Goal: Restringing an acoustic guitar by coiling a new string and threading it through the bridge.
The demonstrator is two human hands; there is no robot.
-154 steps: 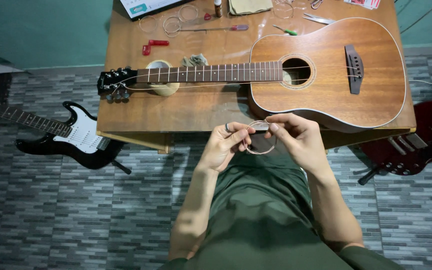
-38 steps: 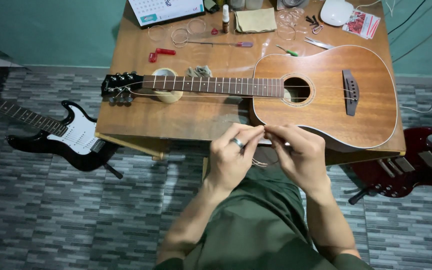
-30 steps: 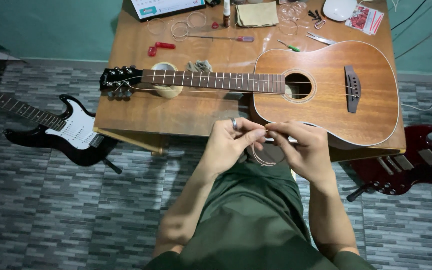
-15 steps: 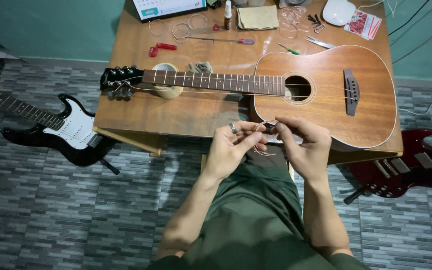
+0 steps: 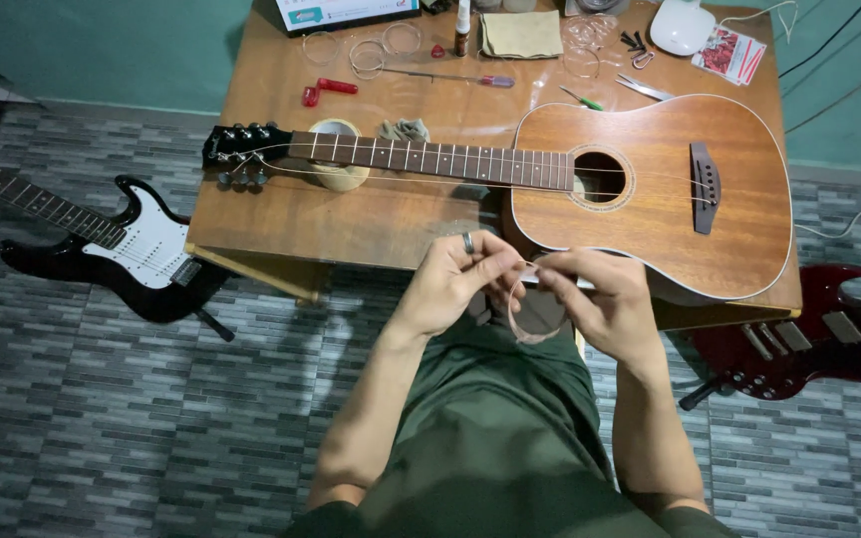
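We see our left hand [image 5: 455,284] and right hand [image 5: 600,304] meeting just below the middle of the frame, both pinched nearly closed on a coiled guitar string [image 5: 533,311], whose loop hangs between the fingers, over our lap and just off the near edge of the desk [image 5: 271,214]. The coil is springy, we judge, so if either pinch loosens it could whip open, slip away and drop to the tiled floor [image 5: 102,418], or kink where the fingers bend it too sharply. A free end could also prick a fingertip. The loop itself has no real heading; it faces roughly toward us, and a short straight tail seems to run sideways toward the right, though it is too thin to be sure. The acoustic guitar [image 5: 650,189] lies flat on the desk, its long axis across the frame, headstock at left, body at right.
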